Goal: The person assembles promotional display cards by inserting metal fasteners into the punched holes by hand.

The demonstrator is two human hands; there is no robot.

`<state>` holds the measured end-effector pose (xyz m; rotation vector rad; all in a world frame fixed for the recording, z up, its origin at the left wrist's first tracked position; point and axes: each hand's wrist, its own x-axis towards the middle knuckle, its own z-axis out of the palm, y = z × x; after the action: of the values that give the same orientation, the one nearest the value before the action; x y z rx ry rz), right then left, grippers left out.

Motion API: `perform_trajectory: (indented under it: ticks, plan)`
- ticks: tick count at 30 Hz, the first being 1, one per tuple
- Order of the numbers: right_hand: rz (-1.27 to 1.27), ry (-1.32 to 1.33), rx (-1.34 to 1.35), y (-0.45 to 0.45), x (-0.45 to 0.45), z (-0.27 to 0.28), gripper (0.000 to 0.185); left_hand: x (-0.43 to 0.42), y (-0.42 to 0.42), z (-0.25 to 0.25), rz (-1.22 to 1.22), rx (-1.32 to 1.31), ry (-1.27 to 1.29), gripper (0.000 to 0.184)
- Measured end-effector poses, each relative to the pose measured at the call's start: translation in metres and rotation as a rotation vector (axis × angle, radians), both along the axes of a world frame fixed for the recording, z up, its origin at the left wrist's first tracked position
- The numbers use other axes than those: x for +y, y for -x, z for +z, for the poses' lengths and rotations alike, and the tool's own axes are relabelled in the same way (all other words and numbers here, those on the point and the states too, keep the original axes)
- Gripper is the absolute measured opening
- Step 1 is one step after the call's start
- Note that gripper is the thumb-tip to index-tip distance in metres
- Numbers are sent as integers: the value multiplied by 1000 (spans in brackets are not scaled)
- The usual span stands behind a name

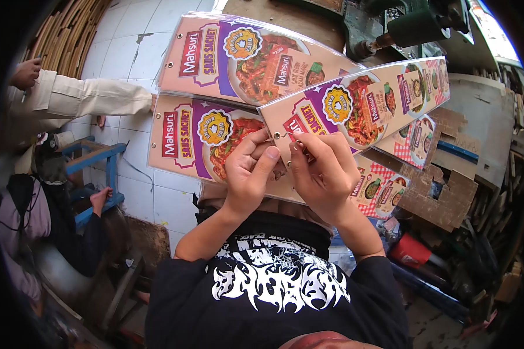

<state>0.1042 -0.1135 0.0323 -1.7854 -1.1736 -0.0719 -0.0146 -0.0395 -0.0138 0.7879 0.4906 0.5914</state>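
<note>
Several long laminated "Mahsuri Saus Sachet" signs lie overlapping in front of me, among them an upper-left one (215, 81) and a lower-left one (180, 142). Across them, tilted up to the right, is another sign (402, 87) with metal eyelets at its left end. My left hand (250, 168) is closed at that end, its thumb and fingers gripping the sign's edge. My right hand (326, 168) pinches a small thin piece beside the upper eyelet (277, 135). What that piece is cannot be made out.
A green drill-like machine (413, 29) stands at the top right. Wooden boards (436, 198) lie to the right, near a red object (410, 250). On the left are a blue stool frame (93, 163), a seated person (52, 227) and another person's trouser leg (93, 96).
</note>
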Motion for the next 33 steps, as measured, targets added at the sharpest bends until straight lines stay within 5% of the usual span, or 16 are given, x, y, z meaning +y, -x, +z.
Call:
perform_trajectory:
  ticks: [2, 15, 20, 24, 27, 33]
  plan:
    - [40, -19, -153, -3, 2, -2, 21, 0, -1, -1, 4, -20, 29, 38]
    - [58, 46, -109, -4, 1, 0, 26, -3, -3, -5, 100, -24, -8, 16]
    - [-55, 7, 287, -4, -10, 10, 29, 0, -5, 1, 98, -82, 80, 19]
    - [-61, 9, 217, -10, -19, 10, 27, 3, -3, -6, 81, -259, 218, 16]
    - [-28, -1, 252, -11, -22, 6, 27, 1, -5, 4, 89, -118, 116, 15]
    - [1, -23, 277, -15, -19, 5, 27, 3, -4, 5, 62, -160, 198, 40]
